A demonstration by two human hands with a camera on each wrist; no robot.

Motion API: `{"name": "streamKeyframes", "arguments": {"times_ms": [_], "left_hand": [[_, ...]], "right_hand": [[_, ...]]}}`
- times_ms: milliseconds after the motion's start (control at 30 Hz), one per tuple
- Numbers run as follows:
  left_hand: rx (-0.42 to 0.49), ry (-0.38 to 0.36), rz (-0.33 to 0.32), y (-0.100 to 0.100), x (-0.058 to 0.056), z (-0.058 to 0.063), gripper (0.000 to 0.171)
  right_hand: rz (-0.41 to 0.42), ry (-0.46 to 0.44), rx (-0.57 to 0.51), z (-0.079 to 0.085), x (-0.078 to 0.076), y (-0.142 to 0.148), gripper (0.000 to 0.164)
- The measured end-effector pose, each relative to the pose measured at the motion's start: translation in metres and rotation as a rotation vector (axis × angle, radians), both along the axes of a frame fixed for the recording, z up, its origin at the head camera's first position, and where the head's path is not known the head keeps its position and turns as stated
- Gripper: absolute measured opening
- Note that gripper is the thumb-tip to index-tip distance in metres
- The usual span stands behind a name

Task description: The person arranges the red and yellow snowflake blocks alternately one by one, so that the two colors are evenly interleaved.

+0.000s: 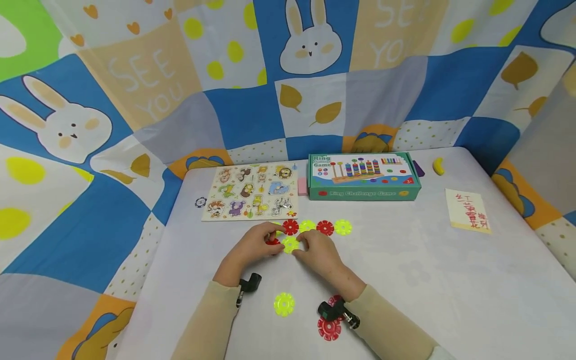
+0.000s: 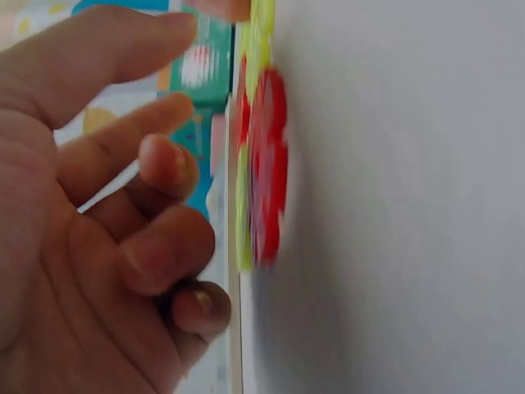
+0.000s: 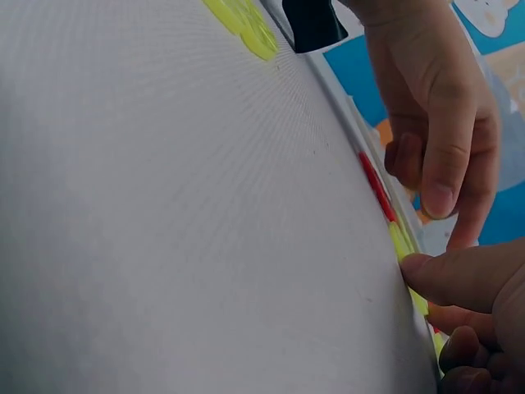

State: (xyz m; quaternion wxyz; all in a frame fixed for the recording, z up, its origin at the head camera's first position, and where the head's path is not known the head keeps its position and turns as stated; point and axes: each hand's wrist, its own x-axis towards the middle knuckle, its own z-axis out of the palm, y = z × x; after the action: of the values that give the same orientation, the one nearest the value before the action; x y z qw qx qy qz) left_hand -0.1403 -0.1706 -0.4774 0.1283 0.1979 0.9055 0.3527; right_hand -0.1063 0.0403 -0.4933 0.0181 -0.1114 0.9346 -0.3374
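Animal puzzle board (image 1: 212, 196), beyond the hands; left hand (image 1: 253, 244), fingers loosely bent, holding nothing; red notched disc (image 1: 273, 242), partly hidden by it; yellow notched disc (image 1: 290, 244), just beside the red; right hand (image 1: 321, 252), thumb and finger pinching the yellow disc.

Left grip (image 2: 94, 254) near red disc (image 2: 269, 164), yellow discs (image 2: 260, 37)

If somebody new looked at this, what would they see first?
Probably the big white bunny faces on the patchwork cloth behind the table. Next, the green Ring Challenge Game box near the table's far edge. Then the bright red and yellow discs, some lined up just in front of the animal board.
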Motion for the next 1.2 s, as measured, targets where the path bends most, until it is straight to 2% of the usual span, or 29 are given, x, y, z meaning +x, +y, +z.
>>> {"name": "streamKeyframes", "arguments": {"times_ms": [167, 433, 633, 933, 1200], "left_hand": [[-0.021, -0.025, -0.015, 0.007, -0.001, -0.006, 0.043], [-0.122, 0.023, -0.039, 0.014, 0.002, -0.011, 0.04], [-0.136, 0.022, -0.038, 0.012, 0.002, -0.011, 0.04], [-0.138, 0.008, -0.025, 0.008, 0.0, -0.014, 0.043], [-0.128, -0.002, -0.017, 0.011, 0.002, -0.013, 0.043]], "right_hand": [[0.014, 0.012, -0.009, 0.0, 0.001, 0.001, 0.033], [0.029, 0.024, 0.001, 0.0, 0.002, 0.004, 0.031], [0.085, -0.033, -0.029, 0.005, 0.007, 0.01, 0.036], [0.16, -0.123, -0.073, 0.024, 0.029, 0.018, 0.041], [0.269, -0.139, -0.089, 0.032, 0.053, 0.03, 0.037]]}}
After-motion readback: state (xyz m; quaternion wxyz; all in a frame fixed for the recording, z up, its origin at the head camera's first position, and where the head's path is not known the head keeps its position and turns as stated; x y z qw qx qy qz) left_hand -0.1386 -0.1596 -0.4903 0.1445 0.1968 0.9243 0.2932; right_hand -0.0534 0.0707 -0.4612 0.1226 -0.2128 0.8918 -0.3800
